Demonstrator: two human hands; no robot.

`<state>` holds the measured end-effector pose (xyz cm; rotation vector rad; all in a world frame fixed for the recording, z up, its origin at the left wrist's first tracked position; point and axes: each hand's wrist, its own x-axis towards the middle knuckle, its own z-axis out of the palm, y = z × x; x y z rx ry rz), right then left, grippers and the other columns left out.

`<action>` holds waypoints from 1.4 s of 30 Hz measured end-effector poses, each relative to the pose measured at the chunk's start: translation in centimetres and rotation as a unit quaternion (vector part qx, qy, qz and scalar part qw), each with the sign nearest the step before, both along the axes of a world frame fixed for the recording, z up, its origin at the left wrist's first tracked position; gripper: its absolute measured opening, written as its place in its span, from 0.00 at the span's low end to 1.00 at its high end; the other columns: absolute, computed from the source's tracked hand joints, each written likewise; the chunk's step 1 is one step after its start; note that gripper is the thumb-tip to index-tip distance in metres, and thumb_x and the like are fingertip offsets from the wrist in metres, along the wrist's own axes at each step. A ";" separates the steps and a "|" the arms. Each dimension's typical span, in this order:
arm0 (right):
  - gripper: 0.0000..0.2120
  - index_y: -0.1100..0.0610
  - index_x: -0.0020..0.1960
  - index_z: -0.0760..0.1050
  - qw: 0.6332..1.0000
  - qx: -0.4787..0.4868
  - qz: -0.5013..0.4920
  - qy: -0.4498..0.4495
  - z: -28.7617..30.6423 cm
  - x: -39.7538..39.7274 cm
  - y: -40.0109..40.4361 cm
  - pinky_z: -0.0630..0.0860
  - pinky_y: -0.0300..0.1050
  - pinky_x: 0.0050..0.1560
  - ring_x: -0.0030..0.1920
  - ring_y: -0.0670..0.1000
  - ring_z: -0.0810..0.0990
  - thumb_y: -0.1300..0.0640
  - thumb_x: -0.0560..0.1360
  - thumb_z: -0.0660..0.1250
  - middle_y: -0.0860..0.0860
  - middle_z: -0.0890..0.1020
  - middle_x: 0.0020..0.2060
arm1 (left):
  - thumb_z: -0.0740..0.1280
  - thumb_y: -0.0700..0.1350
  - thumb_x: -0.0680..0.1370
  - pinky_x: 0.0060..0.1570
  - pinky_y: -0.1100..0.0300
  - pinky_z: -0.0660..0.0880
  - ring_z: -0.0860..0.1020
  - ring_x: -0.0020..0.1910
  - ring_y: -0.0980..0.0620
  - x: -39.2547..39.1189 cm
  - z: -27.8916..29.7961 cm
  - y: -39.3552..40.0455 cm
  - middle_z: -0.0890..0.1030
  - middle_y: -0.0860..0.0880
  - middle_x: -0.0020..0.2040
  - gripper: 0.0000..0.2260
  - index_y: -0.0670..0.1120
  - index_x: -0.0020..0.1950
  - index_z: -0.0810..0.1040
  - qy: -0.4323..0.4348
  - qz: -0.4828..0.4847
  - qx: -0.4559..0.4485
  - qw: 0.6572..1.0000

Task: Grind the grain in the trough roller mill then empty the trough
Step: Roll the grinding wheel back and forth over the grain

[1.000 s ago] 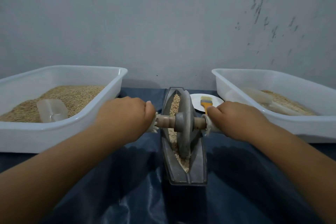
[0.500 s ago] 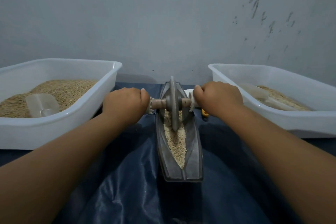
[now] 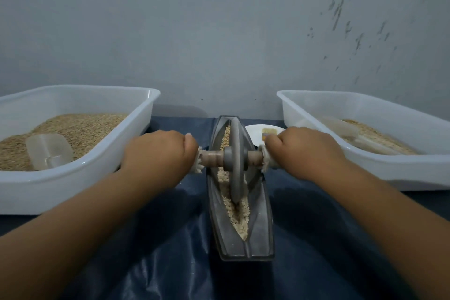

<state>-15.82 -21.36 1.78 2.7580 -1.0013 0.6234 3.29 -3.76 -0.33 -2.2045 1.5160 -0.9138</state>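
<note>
A grey boat-shaped metal trough (image 3: 261,231) lies lengthwise in front of me on a dark blue sheet. Pale grain (image 3: 239,214) fills its groove. A grey roller disc (image 3: 236,151) stands upright in the groove near the middle, on a wooden axle (image 3: 214,157). My left hand (image 3: 158,153) grips the axle's left handle and my right hand (image 3: 304,151) grips the right handle; white cloth wrapping shows at both fists.
A white tub (image 3: 80,173) of grain with a clear plastic scoop (image 3: 48,151) stands on the left. A second white tub (image 3: 389,168) with grain and a scoop stands on the right. A white plate (image 3: 255,129) with a yellow brush (image 3: 269,133) lies behind the trough. A grey wall is close behind.
The disc rolled from the middle to the trough's far end and has come back toward me to the middle. Both hands kept their grip on the axle handles.
</note>
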 end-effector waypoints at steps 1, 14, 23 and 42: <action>0.21 0.55 0.31 0.67 1.000 -0.013 -0.012 -0.024 0.0 0.9 -0.4 0.60 0.43 0.30 0.32 0.52 0.72 0.48 0.79 0.51 0.52 0.73 0.30 | 0.61 0.46 0.78 0.38 0.54 0.75 0.76 0.44 0.46 0.5 -0.3 -0.8 0.75 0.46 0.50 0.20 0.42 0.66 0.57 -0.007 0.016 -0.014 1.000; 0.22 0.55 0.29 0.67 1.000 0.013 0.004 -0.022 0.2 1.4 -0.8 0.60 0.44 0.30 0.30 0.53 0.71 0.47 0.78 0.50 0.53 0.73 0.29 | 0.66 0.47 0.75 0.39 0.54 0.76 0.73 0.40 0.48 0.2 0.6 -1.1 0.76 0.46 0.50 0.22 0.43 0.63 0.59 0.026 0.025 0.012 0.999; 0.22 0.51 0.34 0.66 0.989 0.129 0.025 0.064 1.1 -2.6 1.4 0.75 0.47 0.37 0.34 0.50 0.74 0.43 0.82 0.47 0.49 0.74 0.32 | 0.64 0.50 0.77 0.42 0.57 0.75 0.71 0.40 0.51 -1.6 1.9 2.1 0.68 0.50 0.43 0.15 0.48 0.55 0.60 0.020 -0.041 0.033 0.998; 0.23 0.54 0.32 0.67 0.999 0.023 0.026 0.028 0.2 -0.7 -0.2 0.68 0.46 0.33 0.34 0.53 0.73 0.46 0.81 0.49 0.52 0.74 0.31 | 0.66 0.49 0.75 0.37 0.57 0.69 0.71 0.41 0.48 -0.4 1.2 0.0 0.72 0.47 0.46 0.23 0.44 0.62 0.57 0.014 -0.013 0.026 0.999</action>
